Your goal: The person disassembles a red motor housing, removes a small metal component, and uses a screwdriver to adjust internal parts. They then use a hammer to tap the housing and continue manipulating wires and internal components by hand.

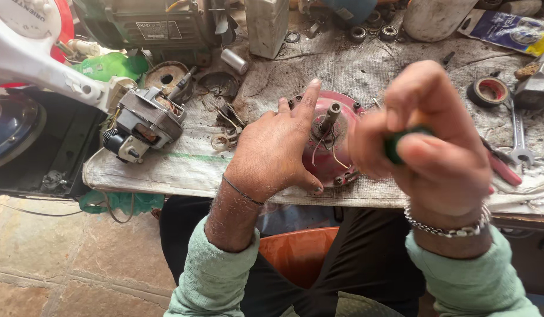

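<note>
On the bench (225, 164), covered with grimy cloth, a red motor (336, 144) lies near the front edge with its shaft up and loose wires around it. The left hand (278, 147) lies open and flat on its left side, pinning it. The blurred right hand (427, 135) is closed round a green handle (395, 147), so this looks like dismantling; the tool tip needs seating squarely next.

1. The motor housing (333, 144) lies on the tabletop (372, 70), its shaft (331, 115) pointing up.
2. The left hand (278, 149) rests on the housing's left side.
3. The right hand (427, 138) hangs over its right edge.
4. A small motor (144, 122) lies well left.
5. A tape roll (489, 91) and spanner (517, 134) lie right.
</note>
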A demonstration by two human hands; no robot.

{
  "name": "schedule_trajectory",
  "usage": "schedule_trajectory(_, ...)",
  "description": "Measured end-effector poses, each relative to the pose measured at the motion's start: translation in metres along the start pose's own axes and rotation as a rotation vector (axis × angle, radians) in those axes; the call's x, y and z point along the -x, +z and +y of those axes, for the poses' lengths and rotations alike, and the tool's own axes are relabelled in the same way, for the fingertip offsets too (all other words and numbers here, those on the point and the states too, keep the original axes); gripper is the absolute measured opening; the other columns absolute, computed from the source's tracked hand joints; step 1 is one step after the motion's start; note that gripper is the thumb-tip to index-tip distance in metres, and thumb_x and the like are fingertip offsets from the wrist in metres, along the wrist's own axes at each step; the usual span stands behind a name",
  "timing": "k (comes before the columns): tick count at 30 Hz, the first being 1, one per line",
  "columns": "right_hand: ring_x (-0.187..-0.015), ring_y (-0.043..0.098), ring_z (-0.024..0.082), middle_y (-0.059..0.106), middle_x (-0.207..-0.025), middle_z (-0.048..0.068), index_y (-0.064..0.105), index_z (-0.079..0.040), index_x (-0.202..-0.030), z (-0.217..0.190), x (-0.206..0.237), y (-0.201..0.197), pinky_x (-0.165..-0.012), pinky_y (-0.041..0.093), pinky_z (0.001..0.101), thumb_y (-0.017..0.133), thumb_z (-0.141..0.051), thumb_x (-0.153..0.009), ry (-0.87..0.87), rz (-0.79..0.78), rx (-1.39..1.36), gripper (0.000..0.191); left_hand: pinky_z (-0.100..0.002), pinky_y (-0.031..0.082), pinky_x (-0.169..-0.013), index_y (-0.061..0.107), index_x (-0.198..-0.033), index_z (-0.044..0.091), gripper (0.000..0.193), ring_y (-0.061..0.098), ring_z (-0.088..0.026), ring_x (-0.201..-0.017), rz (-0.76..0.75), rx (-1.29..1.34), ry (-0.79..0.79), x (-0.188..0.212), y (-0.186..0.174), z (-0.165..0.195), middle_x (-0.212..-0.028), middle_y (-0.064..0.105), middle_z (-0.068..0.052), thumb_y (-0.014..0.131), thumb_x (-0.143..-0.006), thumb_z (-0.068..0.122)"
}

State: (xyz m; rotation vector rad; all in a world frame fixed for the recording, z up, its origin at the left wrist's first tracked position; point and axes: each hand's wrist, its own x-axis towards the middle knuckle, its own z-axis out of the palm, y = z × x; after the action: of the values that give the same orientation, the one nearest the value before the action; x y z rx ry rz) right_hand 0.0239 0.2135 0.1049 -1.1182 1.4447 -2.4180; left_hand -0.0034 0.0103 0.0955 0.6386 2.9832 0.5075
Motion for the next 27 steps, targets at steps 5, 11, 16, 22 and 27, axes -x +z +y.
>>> schedule_trajectory(5,-0.078,0.055,0.019,0.052,-0.090,0.012,0.043,-0.002,-0.119,-0.019,0.009,0.003,-0.072,0.050,0.0336,0.065,-0.019,-0.094,-0.155,0.102,0.975,0.037,-0.049,0.054,-0.094,0.009,-0.158,0.010,0.163,0.059,-0.051,-0.118,-0.015,0.022,-0.009,-0.001,0.002,-0.003,-0.141,0.042,-0.044,0.106,-0.032,0.046)
schedule_trajectory(11,-0.102,0.069,0.025,0.060,-0.117,0.018,0.040,0.001,-0.137,-0.021,0.019,-0.001,-0.086,0.060,0.0355,0.070,-0.012,-0.091,-0.180,0.015,1.316,0.056,-0.050,0.054,-0.093,0.009,-0.157,0.011,0.163,0.059,-0.051,-0.118,-0.015,0.016,-0.010,-0.001,0.002,-0.001,-0.140,0.040,-0.045,0.106,-0.031,0.047)
schedule_trajectory(16,-0.107,0.069,0.024,0.057,-0.122,0.020,0.032,-0.003,-0.137,-0.017,0.022,0.007,-0.095,0.060,0.0358,0.070,-0.003,-0.095,-0.179,0.051,1.257,0.057,-0.049,0.054,-0.095,0.011,-0.158,0.010,0.159,0.057,-0.053,-0.120,-0.002,0.030,0.003,0.000,0.002,-0.001,-0.139,0.042,-0.046,0.105,-0.035,0.046)
schedule_trajectory(22,-0.109,0.070,0.024,0.058,-0.120,0.020,0.028,-0.004,-0.143,-0.019,0.014,0.014,-0.097,0.061,0.0362,0.067,0.004,-0.090,-0.088,0.107,1.214,0.066,-0.049,0.053,-0.096,0.009,-0.158,0.010,0.161,0.056,-0.054,-0.121,-0.017,0.002,-0.003,-0.001,0.002,0.000,-0.139,0.041,-0.046,0.105,-0.034,0.048)
schedule_trajectory(27,-0.111,0.069,0.023,0.059,-0.119,0.021,0.039,-0.007,-0.141,-0.022,0.018,0.016,-0.094,0.061,0.0339,0.077,0.000,-0.088,-0.126,0.099,1.342,0.066,-0.049,0.053,-0.096,0.009,-0.158,0.011,0.160,0.054,-0.054,-0.123,-0.038,-0.007,-0.017,-0.001,0.000,0.001,-0.140,0.040,-0.046,0.105,-0.036,0.047)
